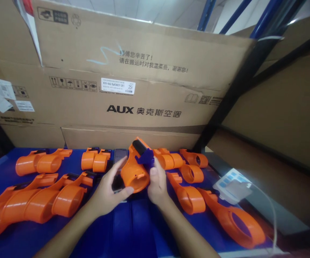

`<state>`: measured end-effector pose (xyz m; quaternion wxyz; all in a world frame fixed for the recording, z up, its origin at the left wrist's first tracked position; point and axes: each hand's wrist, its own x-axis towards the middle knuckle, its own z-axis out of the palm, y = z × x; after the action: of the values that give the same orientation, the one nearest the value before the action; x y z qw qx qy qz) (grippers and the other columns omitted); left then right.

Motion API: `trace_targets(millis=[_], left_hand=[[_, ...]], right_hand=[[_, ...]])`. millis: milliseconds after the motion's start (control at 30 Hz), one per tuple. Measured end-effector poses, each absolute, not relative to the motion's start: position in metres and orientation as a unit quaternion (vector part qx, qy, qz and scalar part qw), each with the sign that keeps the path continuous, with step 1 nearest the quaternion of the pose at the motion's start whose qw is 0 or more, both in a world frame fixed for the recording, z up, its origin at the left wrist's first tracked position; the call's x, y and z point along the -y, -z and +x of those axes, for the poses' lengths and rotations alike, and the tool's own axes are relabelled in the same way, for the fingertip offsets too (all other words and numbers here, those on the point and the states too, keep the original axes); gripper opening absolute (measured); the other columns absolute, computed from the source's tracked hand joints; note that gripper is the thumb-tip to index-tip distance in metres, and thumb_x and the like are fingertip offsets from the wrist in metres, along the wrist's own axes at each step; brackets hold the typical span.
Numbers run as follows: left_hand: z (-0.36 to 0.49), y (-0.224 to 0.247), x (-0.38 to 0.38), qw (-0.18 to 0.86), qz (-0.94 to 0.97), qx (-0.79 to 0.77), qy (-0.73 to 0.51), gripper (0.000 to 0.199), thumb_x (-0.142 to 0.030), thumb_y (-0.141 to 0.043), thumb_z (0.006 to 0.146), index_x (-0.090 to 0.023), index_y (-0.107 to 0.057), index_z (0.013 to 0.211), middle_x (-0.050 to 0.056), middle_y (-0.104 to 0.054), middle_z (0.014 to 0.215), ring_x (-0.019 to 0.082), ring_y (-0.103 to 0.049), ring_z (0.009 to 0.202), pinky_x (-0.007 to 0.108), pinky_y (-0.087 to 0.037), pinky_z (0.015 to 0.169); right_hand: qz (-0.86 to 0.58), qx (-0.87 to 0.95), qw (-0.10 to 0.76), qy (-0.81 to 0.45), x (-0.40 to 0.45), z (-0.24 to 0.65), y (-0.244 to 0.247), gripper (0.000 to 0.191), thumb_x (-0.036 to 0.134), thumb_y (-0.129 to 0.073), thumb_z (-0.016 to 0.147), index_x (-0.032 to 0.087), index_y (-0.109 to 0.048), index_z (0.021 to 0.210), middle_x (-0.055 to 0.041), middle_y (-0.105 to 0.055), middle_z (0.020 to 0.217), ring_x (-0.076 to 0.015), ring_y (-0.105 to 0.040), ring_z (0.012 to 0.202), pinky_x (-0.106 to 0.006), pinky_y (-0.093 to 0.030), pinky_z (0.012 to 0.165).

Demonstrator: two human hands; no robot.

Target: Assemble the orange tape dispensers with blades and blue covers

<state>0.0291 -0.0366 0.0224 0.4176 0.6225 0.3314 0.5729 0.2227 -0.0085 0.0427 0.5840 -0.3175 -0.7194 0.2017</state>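
An orange ring-shaped part [134, 175] is held up over the blue table at the centre, its round opening facing me. My left hand [111, 191] grips the ring from the left, thumb on its lower rim. On the other side, my right hand [158, 182] is closed around a dark blue piece [146, 156] at the part's upper right end. A black cylinder [139, 147] lies along the top of the part. Behind my left hand a phone [120, 154] lies on the table, partly hidden.
Several similar orange parts lie in rows at left [67, 200] and right [195, 199] on the blue table [101, 234]. A white power strip [232, 186] with a cable sits at the right. Large cardboard [85, 107] stands behind, beside a dark rack post [224, 104].
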Motion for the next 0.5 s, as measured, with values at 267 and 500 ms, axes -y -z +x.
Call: trace_targets(millis=[267, 500], left_hand=[[0.029, -0.029, 0.054, 0.428, 0.583, -0.367, -0.585, 0.071, -0.031, -0.081, 0.078, -0.026, -0.055, 0.144, 0.011, -0.066, 0.138, 0.037, -0.059, 0.129, 0.048, -0.045, 0.110], [-0.065, -0.075, 0.055, 0.312, 0.523, -0.501, -0.615, 0.062, -0.043, -0.081, 0.076, -0.023, -0.064, 0.132, 0.008, -0.075, 0.117, 0.034, -0.069, 0.110, 0.042, -0.051, 0.098]], right_hand=[[-0.330, 0.717, 0.522, -0.322, 0.001, 0.217, -0.027, 0.069, 0.063, -0.010, 0.104, 0.029, -0.046, 0.151, -0.0074, -0.056, 0.147, -0.0235, -0.041, 0.146, -0.049, -0.029, 0.125], [-0.302, 0.729, 0.555, -0.264, -0.009, 0.225, -0.036, 0.072, 0.061, -0.006, 0.105, 0.029, -0.066, 0.128, -0.0076, -0.063, 0.131, -0.0263, -0.053, 0.129, -0.048, -0.037, 0.115]])
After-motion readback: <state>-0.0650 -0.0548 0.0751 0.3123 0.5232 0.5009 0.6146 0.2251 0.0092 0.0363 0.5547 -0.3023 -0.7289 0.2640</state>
